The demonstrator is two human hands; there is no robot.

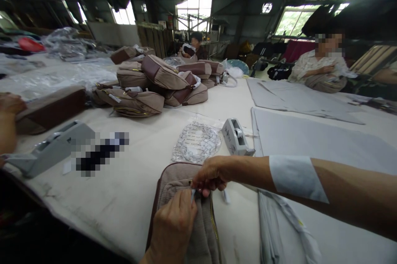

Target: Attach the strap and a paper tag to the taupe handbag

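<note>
A taupe ribbed fabric bag [204,222] with dark brown piping and a gold zip lies at the table's near edge. Over its top part, my left hand [175,218] is closed in a pinch on a small pale strip. My right hand [212,175] reaches in from the right, its fingers closed at the same spot beside a small brass-coloured fitting; what they grip is hidden. The two hands' fingertips almost touch. A white wrapped tab [226,196] sticks out at the bag's right side. A pale patch [296,178] is around my right forearm.
Beyond the bag lie a clear plastic packet [197,142] and a grey tape dispenser [236,136]. Another dispenser [58,146] stands left, near another person's hand [10,105]. Similar bags [161,78] are heaped behind. Grey sheets [322,140] cover the right; a co-worker [322,61] sits beyond.
</note>
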